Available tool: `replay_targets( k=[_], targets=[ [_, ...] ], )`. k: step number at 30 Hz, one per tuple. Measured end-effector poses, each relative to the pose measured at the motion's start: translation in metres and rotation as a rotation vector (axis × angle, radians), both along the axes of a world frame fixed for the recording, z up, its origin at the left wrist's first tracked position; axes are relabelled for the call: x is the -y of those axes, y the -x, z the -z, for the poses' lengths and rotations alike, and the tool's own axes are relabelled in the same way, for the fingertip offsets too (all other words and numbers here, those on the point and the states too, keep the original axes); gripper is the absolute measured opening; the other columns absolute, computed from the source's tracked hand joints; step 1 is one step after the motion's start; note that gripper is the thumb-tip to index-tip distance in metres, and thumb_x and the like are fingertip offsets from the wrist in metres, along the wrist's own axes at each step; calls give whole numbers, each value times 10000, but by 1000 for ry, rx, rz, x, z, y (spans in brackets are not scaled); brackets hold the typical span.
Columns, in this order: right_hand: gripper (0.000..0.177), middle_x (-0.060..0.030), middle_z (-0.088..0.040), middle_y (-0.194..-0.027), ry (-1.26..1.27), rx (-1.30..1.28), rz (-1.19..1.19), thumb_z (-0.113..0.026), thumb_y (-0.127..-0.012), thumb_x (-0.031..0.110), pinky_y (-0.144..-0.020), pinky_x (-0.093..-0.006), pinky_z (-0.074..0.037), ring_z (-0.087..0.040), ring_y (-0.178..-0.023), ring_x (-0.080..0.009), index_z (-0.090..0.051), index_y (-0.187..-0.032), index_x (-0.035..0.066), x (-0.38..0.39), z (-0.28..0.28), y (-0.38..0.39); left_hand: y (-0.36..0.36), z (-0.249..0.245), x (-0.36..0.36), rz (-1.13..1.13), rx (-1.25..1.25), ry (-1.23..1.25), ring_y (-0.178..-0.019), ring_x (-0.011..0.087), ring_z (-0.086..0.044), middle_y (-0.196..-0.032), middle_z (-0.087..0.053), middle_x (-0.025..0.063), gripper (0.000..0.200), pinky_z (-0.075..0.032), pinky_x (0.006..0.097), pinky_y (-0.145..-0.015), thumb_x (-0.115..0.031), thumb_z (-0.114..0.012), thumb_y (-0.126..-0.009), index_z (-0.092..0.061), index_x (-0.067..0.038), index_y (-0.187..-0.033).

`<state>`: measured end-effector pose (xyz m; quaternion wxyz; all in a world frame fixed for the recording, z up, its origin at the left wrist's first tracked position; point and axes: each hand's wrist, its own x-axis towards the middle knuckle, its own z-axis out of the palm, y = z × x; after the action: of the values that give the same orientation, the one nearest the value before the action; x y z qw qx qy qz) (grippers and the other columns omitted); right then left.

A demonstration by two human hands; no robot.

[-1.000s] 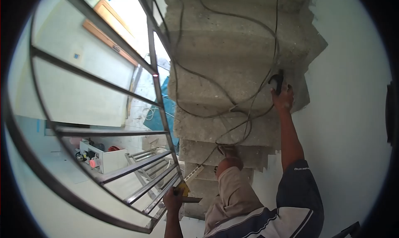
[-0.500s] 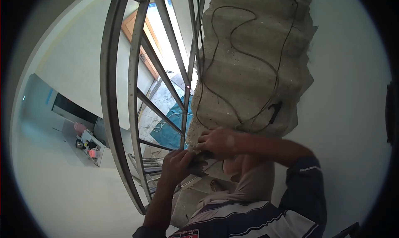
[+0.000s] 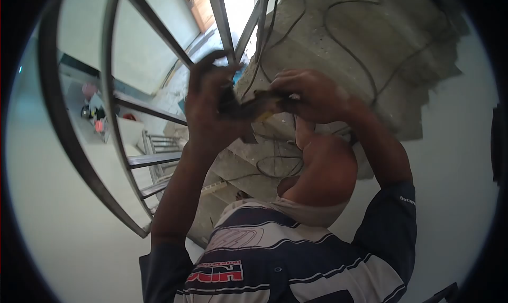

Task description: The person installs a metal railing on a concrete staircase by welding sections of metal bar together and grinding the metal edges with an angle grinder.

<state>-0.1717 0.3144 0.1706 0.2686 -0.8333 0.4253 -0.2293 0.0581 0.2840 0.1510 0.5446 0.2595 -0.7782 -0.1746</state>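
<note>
Both hands are raised in front of my chest, holding a dark, blurred object (image 3: 258, 106) with a small yellow part on its underside. My left hand (image 3: 209, 110) is curled around its left end, with some fingers raised and bent. The fingers of my right hand (image 3: 315, 95) are closed on the right end. Motion blur and the fingers hide much of the object, so its kind cannot be made out. Left of my left hand stands a metal stair railing (image 3: 109, 65); the hands appear apart from it.
Bare concrete stairs (image 3: 317, 54) lie beyond my hands, with a dark cable (image 3: 346, 49) looping over them. More cable (image 3: 259, 168) is coiled near my legs. A pale wall (image 3: 455, 197) borders the right side. Pink items (image 3: 99, 125) and other objects sit on a surface at lower left.
Both hands have risen from the railing's lower part with the dark object between them, and have moved farther apart. The view has shifted, bringing more of my shirt and knee into sight.
</note>
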Motion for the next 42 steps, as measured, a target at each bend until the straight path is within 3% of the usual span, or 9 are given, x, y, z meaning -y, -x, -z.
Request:
replay_targets(
  k=[2,5,17,23,25,27,31,34,42],
  targets=[
    [260,-141,-713,-981,14,65,8,-768,-851,178,-828,-440,-534,-682,-929,-340,-723,-1071,47,29,20,33,25,11,9,-55,-118,-486,-997,174,-678,-1215,-651,115,690,-575,322,-833,-197,-941,-728,-564,-38,-1283],
    [283,-128,-713,-966,89,126,50,-787,-841,195,-825,-428,-530,-678,-922,-329,-723,-1069,40,70,46,68,56,52,46,85,-115,-863,-980,177,-682,-1118,-701,90,587,-564,329,-890,-114,-913,-753,-593,-3,-1232],
    [364,-110,-726,-1022,143,135,-75,-806,-850,229,-815,-397,-535,-696,-904,-301,-693,-1126,19,213,68,131,136,71,141,-186,-162,-718,-878,126,-686,-985,-693,84,558,-569,269,-735,-231,-912,-791,-542,-17,-1151],
    [314,-147,-731,-1030,308,116,-149,-743,-892,198,-819,-418,-550,-710,-922,-331,-669,-1158,48,242,63,118,137,68,159,-360,-56,-342,-779,123,-688,-872,-701,51,517,-558,255,-685,-223,-922,-780,-563,-28,-1096],
    [246,-172,-732,-980,418,140,-175,-694,-912,167,-807,-443,-562,-714,-910,-347,-653,-1128,57,247,53,106,125,66,153,-371,-2,-379,-902,130,-686,-983,-701,79,561,-558,279,-756,-206,-942,-746,-580,-32,-1136],
    [129,-145,-687,-877,408,190,-301,-628,-931,106,-709,-436,-525,-681,-810,-336,-611,-1045,47,253,38,98,115,59,145,-341,98,-140,-1112,205,-640,-1267,-629,159,603,-559,305,-915,-132,-896,-795,-564,17,-1277],
    [102,-158,-672,-847,491,114,-310,-591,-895,7,-685,-453,-501,-664,-808,-366,-566,-992,28,268,14,89,78,45,119,-387,-82,128,-1277,372,-580,-1395,-538,273,748,-516,497,-1048,-147,-805,-876,-369,69,-1445],
    [139,-173,-680,-881,450,-121,-243,-596,-866,-14,-730,-456,-497,-663,-853,-370,-568,-999,10,262,-24,72,58,55,109,-483,-72,-36,-1281,360,-582,-1378,-562,259,658,-523,479,-1040,-98,-768,-900,-408,53,-1429],
    [208,-215,-679,-998,157,-409,-233,-610,-914,90,-867,-446,-519,-660,-1007,-370,-594,-1087,-24,303,20,41,65,95,157,-548,91,-282,-1284,260,-570,-1376,-577,163,827,-484,414,-1057,-115,-895,-784,-422,0,-1452]
  ],
)
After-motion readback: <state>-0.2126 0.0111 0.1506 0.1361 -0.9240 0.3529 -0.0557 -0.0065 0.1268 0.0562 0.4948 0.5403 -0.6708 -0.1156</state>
